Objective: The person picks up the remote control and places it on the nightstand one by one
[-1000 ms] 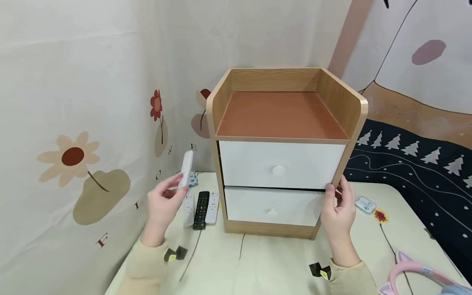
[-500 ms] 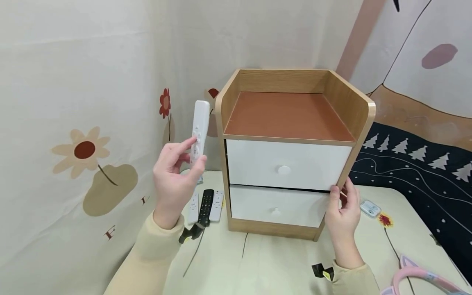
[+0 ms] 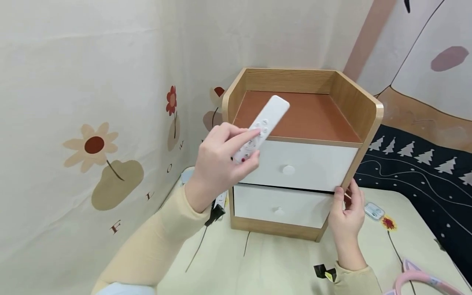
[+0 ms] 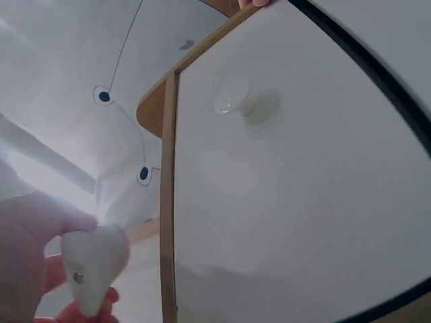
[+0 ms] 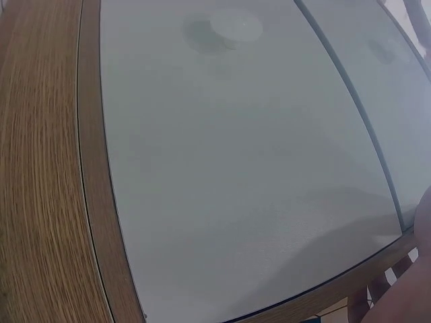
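Observation:
A white remote control [image 3: 271, 114] with small round buttons is pinched by its lower end in my left hand [image 3: 223, 162], tilted up to the right. It is held in front of the upper drawer [image 3: 313, 164] and the brown top shelf of a small wooden cabinet [image 3: 274, 230]. In the left wrist view the end of the remote control [image 4: 94, 266] shows between thumb and fingers. My right hand [image 3: 346, 217] grips the cabinet's right side edge, thumb at the front and fingers round the side. Both white drawers, each with a round knob, are closed.
Behind my left wrist, another white remote [image 3: 220, 199] on the table is mostly hidden. A small pale case [image 3: 374, 211] lies right of the cabinet. Pink cat-ear headphones [image 3: 416, 276] rest at the table's front right. Printed cloth [image 3: 121, 61] hangs at the left and back.
My left hand has raised the remote control from beside the cabinet and carried it right, in front of the top shelf and upper drawer. My right hand keeps its grip on the cabinet's side.

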Action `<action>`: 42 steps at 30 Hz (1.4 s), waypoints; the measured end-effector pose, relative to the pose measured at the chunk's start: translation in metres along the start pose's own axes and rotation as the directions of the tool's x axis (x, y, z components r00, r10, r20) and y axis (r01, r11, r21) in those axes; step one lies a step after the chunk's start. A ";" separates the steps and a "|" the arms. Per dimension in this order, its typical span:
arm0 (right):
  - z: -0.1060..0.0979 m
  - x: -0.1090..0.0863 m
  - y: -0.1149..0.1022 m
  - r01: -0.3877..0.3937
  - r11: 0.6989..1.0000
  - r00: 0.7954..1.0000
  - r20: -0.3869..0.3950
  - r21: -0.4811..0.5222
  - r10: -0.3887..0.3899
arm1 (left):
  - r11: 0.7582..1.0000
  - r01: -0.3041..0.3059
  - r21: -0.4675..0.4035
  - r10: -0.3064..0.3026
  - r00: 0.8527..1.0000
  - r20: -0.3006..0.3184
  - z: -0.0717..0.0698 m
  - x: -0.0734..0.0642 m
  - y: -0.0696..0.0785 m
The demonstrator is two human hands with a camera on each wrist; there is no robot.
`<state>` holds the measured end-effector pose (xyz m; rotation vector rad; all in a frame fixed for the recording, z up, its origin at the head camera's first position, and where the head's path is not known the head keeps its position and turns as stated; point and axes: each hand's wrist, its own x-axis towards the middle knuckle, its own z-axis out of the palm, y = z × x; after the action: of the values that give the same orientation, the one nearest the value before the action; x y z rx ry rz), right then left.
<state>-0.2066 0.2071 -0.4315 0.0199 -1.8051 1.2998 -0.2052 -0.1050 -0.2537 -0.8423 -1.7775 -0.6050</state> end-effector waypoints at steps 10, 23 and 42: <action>-0.002 0.002 0.002 0.011 1.000 1.000 -0.004 0.002 -0.011 | 0.990 0.137 0.028 -0.139 0.958 0.252 0.019 0.030 0.003; 0.000 0.004 0.002 0.040 0.999 0.999 0.006 0.017 -0.040 | 0.942 0.314 0.121 -0.333 0.821 0.464 0.028 0.063 0.004; 0.001 0.003 0.007 0.046 0.999 0.999 -0.003 0.020 -0.046 | 0.871 0.453 0.192 -0.477 0.678 0.559 0.065 0.092 0.007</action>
<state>-0.2117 0.2108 -0.4347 0.0705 -1.7798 1.2848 -0.2587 -0.0291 -0.1897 -0.5687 -2.6249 -0.6726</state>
